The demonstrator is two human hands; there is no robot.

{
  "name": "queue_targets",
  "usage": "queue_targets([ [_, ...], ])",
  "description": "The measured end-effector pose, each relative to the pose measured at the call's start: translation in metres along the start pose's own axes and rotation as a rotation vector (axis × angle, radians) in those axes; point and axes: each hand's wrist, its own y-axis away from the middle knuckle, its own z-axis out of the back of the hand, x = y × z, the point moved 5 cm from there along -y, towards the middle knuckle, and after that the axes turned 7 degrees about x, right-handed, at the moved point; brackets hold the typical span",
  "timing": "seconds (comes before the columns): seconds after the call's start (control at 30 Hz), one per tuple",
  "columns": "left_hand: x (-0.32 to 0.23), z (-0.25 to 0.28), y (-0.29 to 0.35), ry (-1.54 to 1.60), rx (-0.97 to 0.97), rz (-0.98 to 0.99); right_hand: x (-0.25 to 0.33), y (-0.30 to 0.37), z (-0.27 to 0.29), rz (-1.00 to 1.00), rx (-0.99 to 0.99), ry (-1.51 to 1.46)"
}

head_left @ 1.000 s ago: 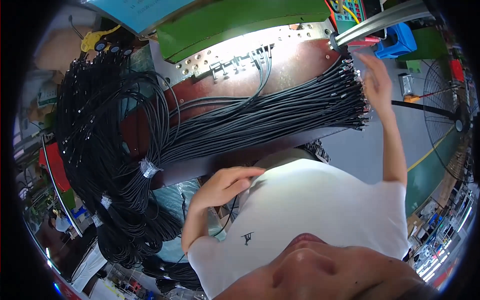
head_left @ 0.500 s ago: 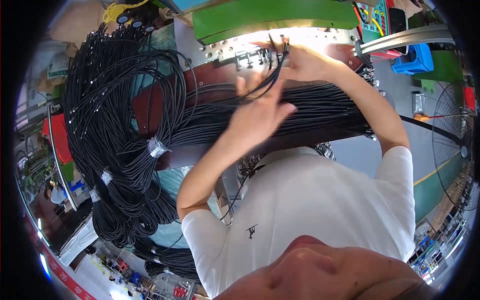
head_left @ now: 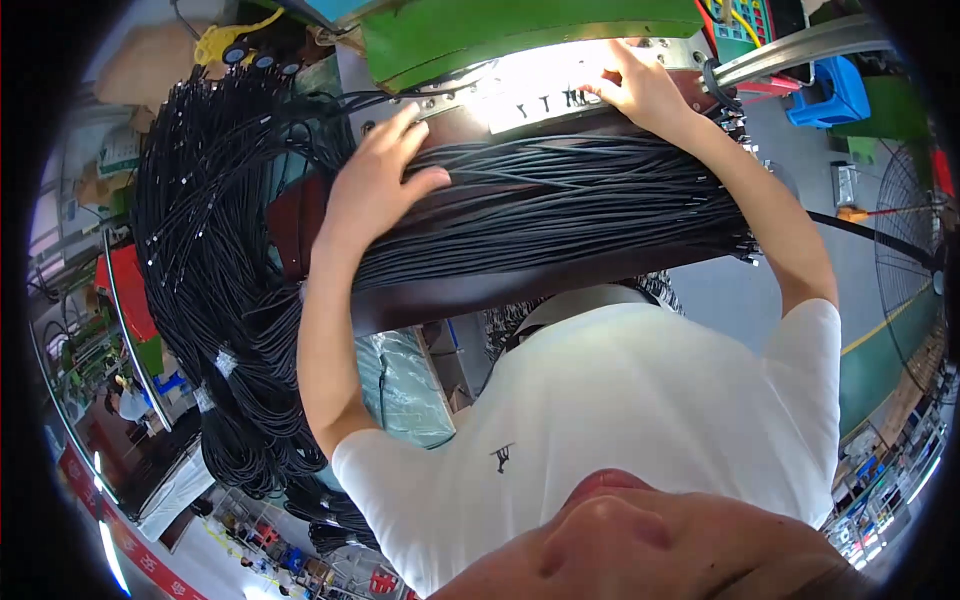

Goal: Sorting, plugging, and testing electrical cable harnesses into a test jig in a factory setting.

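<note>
My left hand (head_left: 385, 180) is open, thumb and fingers apart, over the left part of a thick bundle of black cables (head_left: 560, 215). Its fingertips reach the edge of the metal strip (head_left: 440, 105), close to some black cables crossing there. At the brightly lit fixture plate (head_left: 515, 120), my right hand (head_left: 640, 95) has its thumb and forefinger apart beside several small black parts (head_left: 575, 97). Glare hides some of its fingertips, and no held thing shows in it. The cable bundle lies across a dark red-brown board (head_left: 420, 305) in front of me.
A green machine body (head_left: 530, 40) overhangs the plate. Large hanks of black cable (head_left: 215, 230), tied with clear wrap, hang at the left. A curved metal tube (head_left: 790, 50), a blue stool (head_left: 830, 95) and a fan guard (head_left: 910, 260) stand at the right.
My left hand has moved left, away from the fixture plate. The cable loop at my hands no longer arches over the plate. My right hand has shifted slightly right and its thumb and forefinger now show.
</note>
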Motion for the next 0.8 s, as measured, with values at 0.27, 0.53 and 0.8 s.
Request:
queue_targets([
  [0.27,-0.031,-0.005,0.025,-0.103,-0.044,-0.001,0.022,0.004,0.001,0.142,0.02,0.348],
  [0.53,-0.017,0.006,0.031,0.544,-0.065,0.131,0.026,0.07,0.082,0.399,-0.053,0.529],
  [0.8,-0.038,-0.003,-0.003,0.412,0.245,0.132,-0.055,0.211,0.14,-0.247,-0.225,0.65],
])
